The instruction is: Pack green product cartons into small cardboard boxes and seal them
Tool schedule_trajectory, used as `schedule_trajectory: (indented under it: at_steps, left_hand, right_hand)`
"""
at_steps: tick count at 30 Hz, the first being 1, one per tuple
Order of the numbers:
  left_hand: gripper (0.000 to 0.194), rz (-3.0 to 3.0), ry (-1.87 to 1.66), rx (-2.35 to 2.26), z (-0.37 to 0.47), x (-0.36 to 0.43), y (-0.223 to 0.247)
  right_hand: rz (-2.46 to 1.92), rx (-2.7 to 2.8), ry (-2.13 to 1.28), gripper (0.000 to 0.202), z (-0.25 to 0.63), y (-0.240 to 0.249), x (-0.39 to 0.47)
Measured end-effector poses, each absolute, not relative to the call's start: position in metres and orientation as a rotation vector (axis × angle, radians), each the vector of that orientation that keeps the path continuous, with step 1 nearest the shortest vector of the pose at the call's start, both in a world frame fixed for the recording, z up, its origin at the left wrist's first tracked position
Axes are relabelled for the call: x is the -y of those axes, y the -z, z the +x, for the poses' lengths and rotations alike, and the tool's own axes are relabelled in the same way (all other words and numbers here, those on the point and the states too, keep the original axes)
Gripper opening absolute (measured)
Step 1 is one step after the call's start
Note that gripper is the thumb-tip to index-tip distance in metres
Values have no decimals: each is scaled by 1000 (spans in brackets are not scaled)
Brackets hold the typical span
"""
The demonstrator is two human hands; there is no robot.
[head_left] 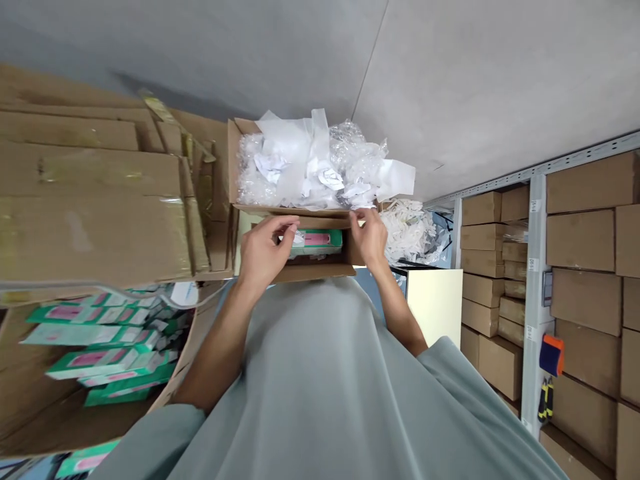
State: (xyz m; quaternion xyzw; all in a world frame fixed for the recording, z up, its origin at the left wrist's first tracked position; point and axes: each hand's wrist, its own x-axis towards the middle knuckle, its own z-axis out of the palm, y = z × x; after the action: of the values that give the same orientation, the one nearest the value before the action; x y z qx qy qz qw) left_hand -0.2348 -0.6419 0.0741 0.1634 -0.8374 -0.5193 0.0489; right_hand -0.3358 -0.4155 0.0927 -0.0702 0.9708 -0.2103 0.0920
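Observation:
In front of my body is a small open cardboard box. A green and pink product box lies inside it, its left end partly hidden by my left hand. My left hand hovers over the left end of the cardboard box, thumb and fingers curved with a small gap between them. At the right end, my right hand has its thumb and fingers closed at the upper right edge of the cardboard box. Just behind stands a larger carton filled with bubble wrap and crumpled white paper.
Flattened cardboard is stacked at left, above a large carton holding several green and pink boxes. Shredded paper sits right of the packing carton. Shelves of brown boxes stand at right, with yellow-black pliers hanging there.

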Motion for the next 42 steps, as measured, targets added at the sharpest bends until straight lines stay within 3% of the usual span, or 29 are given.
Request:
schedule_trajectory:
  at_steps: [5, 24, 29, 36, 42]
  left_hand:
    - [28, 326, 1592, 2552, -251, 628, -86]
    - [29, 359, 1623, 2541, -240, 608, -83]
    - [27, 399, 1611, 2513, -231, 610, -79]
    - [28, 642, 1619, 2403, -210, 631, -64]
    - [31, 867, 1479, 2385, -193, 652, -48]
  right_hand:
    - [-7, -2835, 233, 41, -387, -97, 399]
    - [-662, -2765, -30, 33, -407, -97, 387]
    - [-743, -2881, 116, 23, -393, -102, 379]
    - [-813, -2804, 802, 23, -337, -108, 364]
    - [-631, -2676, 745, 17, -306, -67, 378]
